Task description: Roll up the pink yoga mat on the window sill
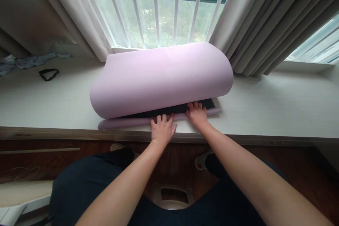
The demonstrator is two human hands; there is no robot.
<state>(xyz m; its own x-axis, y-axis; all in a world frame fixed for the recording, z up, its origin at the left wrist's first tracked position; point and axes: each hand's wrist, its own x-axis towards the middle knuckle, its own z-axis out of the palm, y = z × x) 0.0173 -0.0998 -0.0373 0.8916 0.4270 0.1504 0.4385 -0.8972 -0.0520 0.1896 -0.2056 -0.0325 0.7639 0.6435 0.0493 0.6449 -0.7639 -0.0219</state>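
A lilac yoga mat (164, 77) with a dark underside lies on the white window ledge. Its large part arches up in a loose fold toward the window. Along the near edge, a thin roll (127, 123) of the same mat runs lengthwise. My left hand (162, 128) rests over the middle of this roll, fingers spread and thumb out to the side. Farther right, my right hand (197, 113) lies across the roll, its fingers apart and bent over onto the dark underside. Both hands touch the mat from above without closing round it.
Grey curtains (246, 21) hang on both sides of the barred window (166, 14). A black band (49, 74) and crumpled cloth (34, 60) lie at the ledge's left. Below the ledge are a stool (173, 204) and, at lower left, a pale chair-like seat (25, 194).
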